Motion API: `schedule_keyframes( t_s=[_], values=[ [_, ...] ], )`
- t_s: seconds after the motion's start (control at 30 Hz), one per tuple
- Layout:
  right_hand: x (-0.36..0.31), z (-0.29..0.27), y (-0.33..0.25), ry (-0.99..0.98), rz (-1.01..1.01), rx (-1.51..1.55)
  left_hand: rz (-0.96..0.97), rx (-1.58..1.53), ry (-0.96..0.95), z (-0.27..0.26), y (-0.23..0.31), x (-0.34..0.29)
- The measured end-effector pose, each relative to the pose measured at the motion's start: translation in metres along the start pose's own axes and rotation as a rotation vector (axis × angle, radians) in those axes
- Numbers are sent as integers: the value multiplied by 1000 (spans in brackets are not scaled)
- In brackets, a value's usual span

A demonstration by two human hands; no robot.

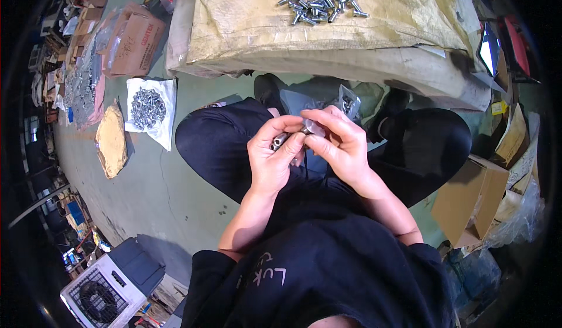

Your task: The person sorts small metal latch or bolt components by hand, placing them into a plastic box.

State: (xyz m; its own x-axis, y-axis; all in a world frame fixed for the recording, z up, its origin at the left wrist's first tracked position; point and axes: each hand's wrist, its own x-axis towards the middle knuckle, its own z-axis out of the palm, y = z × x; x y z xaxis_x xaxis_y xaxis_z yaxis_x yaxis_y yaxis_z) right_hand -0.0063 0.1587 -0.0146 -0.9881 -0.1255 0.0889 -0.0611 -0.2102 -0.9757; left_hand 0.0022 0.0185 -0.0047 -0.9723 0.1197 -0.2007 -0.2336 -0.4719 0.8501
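Note:
In front of my lap, my left hand [269, 161] is closed around a few shiny metal cylindrical fittings [279, 141]; one shows a hollow end. Beside it, my right hand [349, 146] pinches a small translucent whitish piece [315, 128], perhaps plastic, against a metal part at the left fingertips. The fingers of both hands meet there, and they hide how the pieces join. Past my hands, between my legs, a clear plastic bag [350, 102] with metal parts inside lies low. A loose pile of bolt-like metal parts [319, 3] is spread on the cloth-covered surface [246, 29] ahead.
On the floor to the left, a white sheet [164, 133] bears many small metal parts, next to a flat tan bundle [111, 140]. Farther back stands a cardboard box [134, 41]. An open carton [471, 202] is at the right, and a fan unit [99, 299] stands at lower left.

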Motion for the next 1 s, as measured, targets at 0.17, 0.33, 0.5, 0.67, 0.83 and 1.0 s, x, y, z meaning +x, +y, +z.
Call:
schedule_keyframes(
  t_s=[0.17,0.33,0.5,0.67,0.83,1.0],
  values=[
    [-1,2,0,-4,546,437,6,342,-14,4,16,-1],
    [-3,-2,6,-52,652,824,-145,117,-44,-4,17,-2],
    [-6,-10,7,-224,709,1015,-226,414,-146,-10,26,0],
    [-5,-17,8,-253,850,991,-139,555,-365,-15,24,3],
    [1,-9,-1,-156,815,797,-150,400,-318,-21,15,-4],
    [-6,-9,14,-29,765,711,-213,35,-106,-15,9,-6]
  ],
)
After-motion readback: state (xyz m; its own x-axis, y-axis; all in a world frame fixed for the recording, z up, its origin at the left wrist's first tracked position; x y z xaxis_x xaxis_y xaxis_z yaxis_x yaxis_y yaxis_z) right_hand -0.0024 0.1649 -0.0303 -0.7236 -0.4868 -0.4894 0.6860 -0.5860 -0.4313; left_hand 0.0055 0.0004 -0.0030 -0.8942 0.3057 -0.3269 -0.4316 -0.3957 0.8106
